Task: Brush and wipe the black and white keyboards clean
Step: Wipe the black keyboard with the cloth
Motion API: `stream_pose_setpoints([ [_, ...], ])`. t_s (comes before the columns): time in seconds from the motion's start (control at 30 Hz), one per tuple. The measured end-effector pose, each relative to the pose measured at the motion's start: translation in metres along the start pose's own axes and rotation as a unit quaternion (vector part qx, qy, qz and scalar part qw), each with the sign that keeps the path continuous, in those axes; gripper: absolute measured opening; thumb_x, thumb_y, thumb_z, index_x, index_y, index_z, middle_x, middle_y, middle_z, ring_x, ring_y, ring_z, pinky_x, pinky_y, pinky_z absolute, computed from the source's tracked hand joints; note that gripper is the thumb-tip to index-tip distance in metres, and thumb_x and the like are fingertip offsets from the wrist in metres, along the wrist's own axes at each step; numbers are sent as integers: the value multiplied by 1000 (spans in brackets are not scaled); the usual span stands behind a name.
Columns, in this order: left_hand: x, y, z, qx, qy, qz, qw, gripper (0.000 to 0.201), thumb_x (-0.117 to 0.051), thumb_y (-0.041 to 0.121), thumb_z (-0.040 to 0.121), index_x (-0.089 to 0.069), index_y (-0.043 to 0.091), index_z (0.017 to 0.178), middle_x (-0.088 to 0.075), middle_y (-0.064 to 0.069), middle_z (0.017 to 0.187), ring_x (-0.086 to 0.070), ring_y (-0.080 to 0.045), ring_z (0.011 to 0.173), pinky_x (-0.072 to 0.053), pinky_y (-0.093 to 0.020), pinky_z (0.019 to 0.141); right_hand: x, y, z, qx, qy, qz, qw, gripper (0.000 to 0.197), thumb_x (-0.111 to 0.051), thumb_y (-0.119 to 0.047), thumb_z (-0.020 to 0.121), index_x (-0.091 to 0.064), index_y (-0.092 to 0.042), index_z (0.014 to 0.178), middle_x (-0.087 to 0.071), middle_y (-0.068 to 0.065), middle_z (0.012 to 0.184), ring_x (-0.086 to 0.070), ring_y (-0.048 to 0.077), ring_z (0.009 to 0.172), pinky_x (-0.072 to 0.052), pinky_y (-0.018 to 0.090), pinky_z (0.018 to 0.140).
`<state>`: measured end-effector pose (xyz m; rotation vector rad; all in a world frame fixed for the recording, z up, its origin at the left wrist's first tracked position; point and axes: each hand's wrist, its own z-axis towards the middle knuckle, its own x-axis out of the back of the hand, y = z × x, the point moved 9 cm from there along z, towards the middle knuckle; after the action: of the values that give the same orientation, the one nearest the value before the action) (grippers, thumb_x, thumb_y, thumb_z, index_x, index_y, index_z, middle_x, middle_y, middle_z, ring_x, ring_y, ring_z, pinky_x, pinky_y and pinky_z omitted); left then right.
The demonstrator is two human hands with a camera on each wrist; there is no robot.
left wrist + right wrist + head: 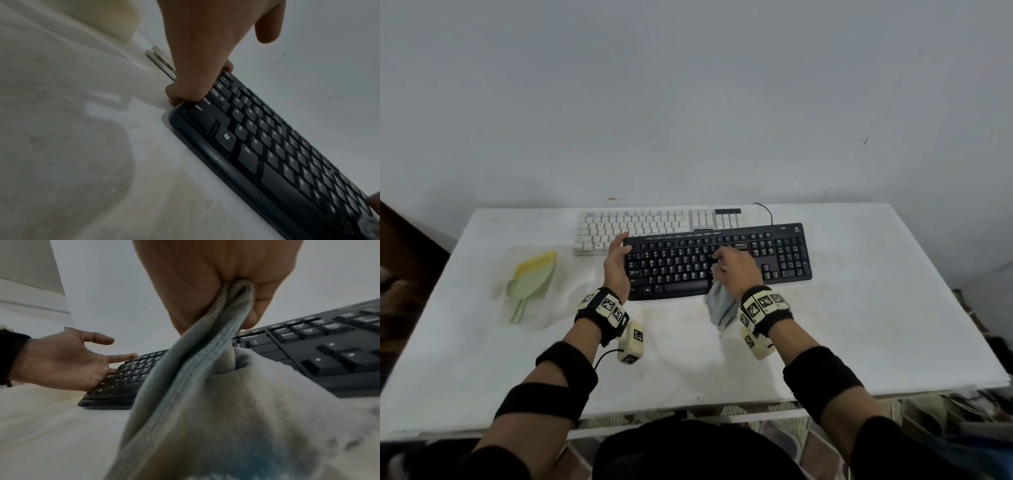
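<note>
Cloth (719, 306) in right hand (736, 270) — on black keyboard (784, 255)

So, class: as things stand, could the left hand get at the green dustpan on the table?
Probably yes. The left hand rests open against the black keyboard's left end and holds nothing. The dustpan lies to its left on the table, with only bare tabletop between them.

Green-yellow dustpan (534, 278) on white table (859, 308)
</note>
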<state>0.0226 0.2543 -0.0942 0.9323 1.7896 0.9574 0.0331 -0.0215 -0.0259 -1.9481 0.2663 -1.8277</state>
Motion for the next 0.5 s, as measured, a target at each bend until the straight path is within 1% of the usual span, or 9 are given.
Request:
stream_pose_setpoints([
  [0.07,3,-4,4,8,-2,1,1000,53,-72,39,59,-76,38,112,-49,-11,156,-38,-34,148,-25,-59,124,3,7,-1,-22,6,-15,1000,20,-58,-16,96,-55,-16,116,-68,4,105,-64,24,92,-56,40,79],
  [0.13,9,-11,12,13,-4,9,1000,54,-73,40,60,-75,39,114,-47,-11,158,-34,-35,150,-22,-61,124,13,28,-2,-75,15,-26,997,21,-56,-10,95,-49,-16,114,-66,5,97,-63,24,83,-54,39,72],
  [0.23,2,-2,2,8,-1,10,1000,53,-72,39,60,-75,38,113,-48,-8,157,-35,-32,150,-23,-58,124,31,64,-8,-142,32,-25,989,23,-56,-8,92,-47,-14,112,-65,8,98,-61,27,85,-51,38,71],
  [0.27,0,1,0,2,3,9,1000,53,-71,37,61,-74,36,114,-49,-6,156,-36,-30,149,-24,-56,124,35,69,-10,-146,35,-20,988,23,-56,-8,92,-47,-14,113,-64,8,98,-61,27,87,-51,38,72],
  [0.33,-2,5,-2,-4,5,8,1000,53,-69,34,62,-72,33,116,-49,-3,155,-37,-29,147,-24,-53,124,36,64,-11,-124,36,-4,992,24,-58,-10,93,-47,-13,114,-64,6,98,-62,25,86,-54,40,74],
  [0.37,-2,4,-3,-2,2,7,1000,54,-70,35,62,-72,33,116,-49,-4,155,-37,-29,147,-24,-54,124,34,56,-11,-104,36,6,994,24,-59,-12,94,-48,-14,115,-64,4,96,-63,23,85,-55,40,74],
  [0.43,0,1,1,6,-4,1,1000,55,-73,37,60,-74,37,114,-48,-10,156,-38,-34,148,-27,-59,122,27,35,-10,-62,28,14,998,23,-60,-14,95,-47,-16,115,-64,1,93,-63,20,81,-55,36,72],
  [0.5,1,-1,1,7,-7,-4,1000,52,-73,37,59,-75,39,111,-49,-12,156,-40,-35,147,-29,-61,121,18,26,-8,-54,18,2,998,23,-58,-14,96,-46,-17,114,-63,2,92,-63,21,80,-55,38,72],
])
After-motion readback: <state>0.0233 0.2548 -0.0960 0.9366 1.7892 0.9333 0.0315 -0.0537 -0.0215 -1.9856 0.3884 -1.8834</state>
